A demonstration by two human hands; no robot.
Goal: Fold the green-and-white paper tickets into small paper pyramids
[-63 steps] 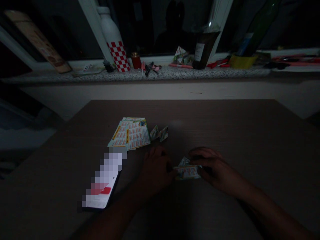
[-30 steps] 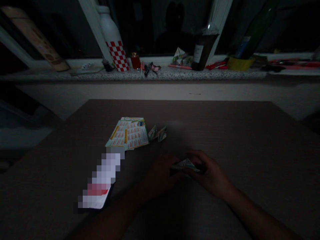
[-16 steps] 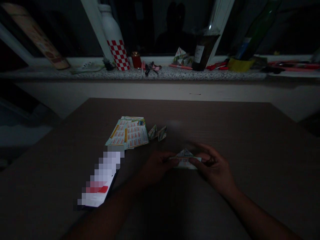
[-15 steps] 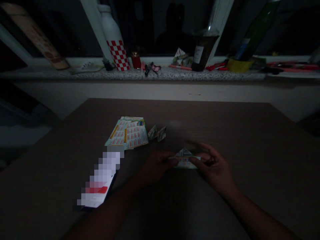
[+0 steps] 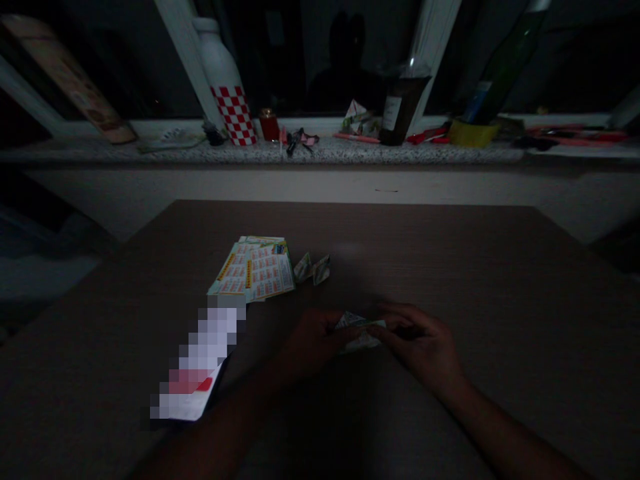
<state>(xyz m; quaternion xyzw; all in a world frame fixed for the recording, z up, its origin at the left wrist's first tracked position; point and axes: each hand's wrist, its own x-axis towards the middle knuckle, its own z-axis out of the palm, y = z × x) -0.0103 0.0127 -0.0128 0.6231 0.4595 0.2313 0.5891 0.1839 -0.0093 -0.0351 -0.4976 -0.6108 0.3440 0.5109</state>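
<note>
Between both hands is a small folded piece of printed paper (image 5: 361, 341), with a pointed fold rising at its top. My left hand (image 5: 320, 333) pinches its left side, thumb lying across the front. The right side is gripped by my right hand (image 5: 420, 337), with the thumb near the middle of the paper and the other fingers behind it. Two small folded paper pieces (image 5: 321, 270) stand just beyond my left hand. A fanned pile of printed paper slips (image 5: 270, 270) lies to their left. Dim light hides the finer creases.
A phone with a lit, blurred screen (image 5: 195, 393) lies beside my left forearm on the brown table (image 5: 425, 253). Along the granite sill (image 5: 175, 155) stand a red-checked white bottle (image 5: 233, 100), a small red jar (image 5: 269, 125), a dark cup (image 5: 397, 110) and a green bottle (image 5: 505, 67).
The held paper has shifted slightly left and tilted, its pointed fold now further left. My right hand has moved left with its fingers drawn in, and my left thumb reaches further across the paper.
</note>
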